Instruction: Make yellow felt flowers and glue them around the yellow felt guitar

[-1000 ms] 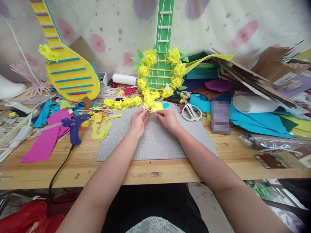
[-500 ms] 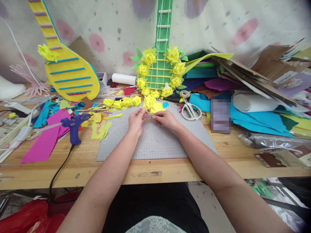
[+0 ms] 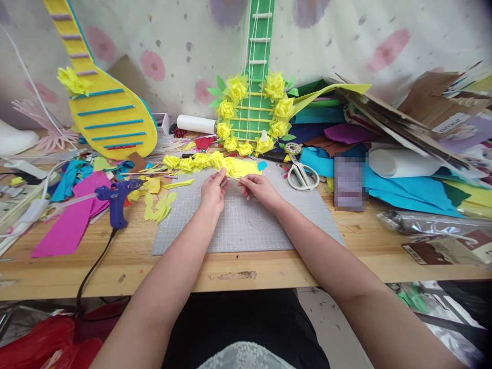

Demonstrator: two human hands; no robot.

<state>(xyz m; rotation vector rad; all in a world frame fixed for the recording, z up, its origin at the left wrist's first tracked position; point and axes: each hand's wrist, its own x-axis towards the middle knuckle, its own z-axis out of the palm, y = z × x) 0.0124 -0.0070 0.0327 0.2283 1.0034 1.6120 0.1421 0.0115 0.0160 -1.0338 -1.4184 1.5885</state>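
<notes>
My left hand (image 3: 213, 191) is closed in a pinch at the base of a yellow paper flower (image 3: 227, 162), above the grey cutting mat (image 3: 246, 230). From its fingertips a thin pale stick (image 3: 232, 178) reaches across to my right hand (image 3: 258, 190), whose thumb and forefinger pinch the other end. Just behind the hands lies a yellow paper sheet (image 3: 248, 166) with a small blue scrap (image 3: 262, 165) at its corner. A row of finished yellow flowers (image 3: 187, 164) sits to the left of the held one. Whether the stick joins the flower is hidden by my fingers.
A blue glue gun (image 3: 117, 202) stands left of the mat, its cord hanging over the table edge. Scissors (image 3: 303, 177) lie at the mat's back right. Behind stand a green guitar shape (image 3: 251, 120) ringed with flowers and a yellow instrument shape (image 3: 111, 118). Blue sheets (image 3: 407, 192) cover the right.
The held yellow flower has shifted left and lower with my left hand, uncovering more of the yellow sheet. The gap between my hands has widened slightly, with the stick still between them.
</notes>
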